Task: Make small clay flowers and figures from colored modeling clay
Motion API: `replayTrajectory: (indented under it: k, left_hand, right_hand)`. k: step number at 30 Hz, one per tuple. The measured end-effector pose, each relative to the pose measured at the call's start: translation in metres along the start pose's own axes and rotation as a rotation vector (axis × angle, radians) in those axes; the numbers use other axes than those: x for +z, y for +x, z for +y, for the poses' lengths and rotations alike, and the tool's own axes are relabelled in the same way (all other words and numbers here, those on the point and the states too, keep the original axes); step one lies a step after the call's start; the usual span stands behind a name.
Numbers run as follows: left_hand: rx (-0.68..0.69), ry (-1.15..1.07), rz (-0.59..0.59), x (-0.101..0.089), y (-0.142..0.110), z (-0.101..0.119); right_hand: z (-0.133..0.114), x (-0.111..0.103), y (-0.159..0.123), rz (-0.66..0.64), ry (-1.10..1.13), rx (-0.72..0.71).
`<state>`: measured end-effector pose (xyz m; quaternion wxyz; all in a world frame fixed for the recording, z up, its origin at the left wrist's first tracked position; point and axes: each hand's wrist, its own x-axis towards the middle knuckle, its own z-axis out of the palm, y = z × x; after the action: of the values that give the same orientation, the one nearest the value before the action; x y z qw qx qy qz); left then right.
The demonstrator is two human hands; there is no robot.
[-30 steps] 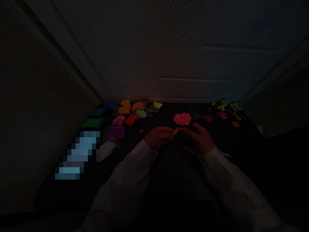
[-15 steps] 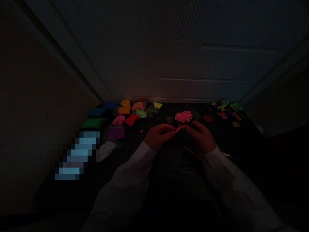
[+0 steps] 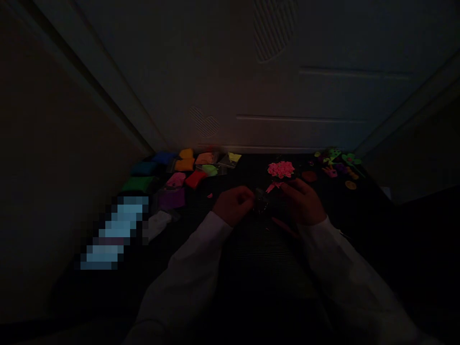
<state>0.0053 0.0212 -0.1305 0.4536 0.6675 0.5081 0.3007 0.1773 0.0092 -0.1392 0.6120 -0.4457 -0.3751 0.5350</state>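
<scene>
The scene is very dark. My left hand is curled closed near the middle of a dark mat, fingers pinched on something dark I cannot make out. My right hand is beside it, fingers closed on a small pink clay piece. Just beyond the right fingers lies a round cluster of pink clay petals on the mat. Both forearms wear pale sleeves.
Several coloured clay packs lie at the left back of the mat, with a white pack nearer. Small clay figures sit at the back right. A pale door stands behind. A blurred light object lies at the left.
The pink petal cluster has shifted right and away from my hands. My hands have drawn slightly apart, the right keeping the small pink piece.
</scene>
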Motion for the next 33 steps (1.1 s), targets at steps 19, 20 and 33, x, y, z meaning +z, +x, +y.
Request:
replayTrajectory:
  k: [19, 20, 33]
  left_hand:
    - [0.003, -0.313, 0.096, 0.01, 0.01, -0.011]
    - [0.054, -0.284, 0.099, 0.009, 0.007, -0.009]
    - [0.379, 0.033, 0.251, 0.005, -0.009, 0.012]
  right_hand:
    - [-0.001, 0.002, -0.002, 0.008, 0.071, 0.026]
    - [-0.001, 0.002, -0.002, 0.0, 0.074, 0.027]
    - [0.003, 0.004, -0.007, -0.088, 0.028, 0.011]
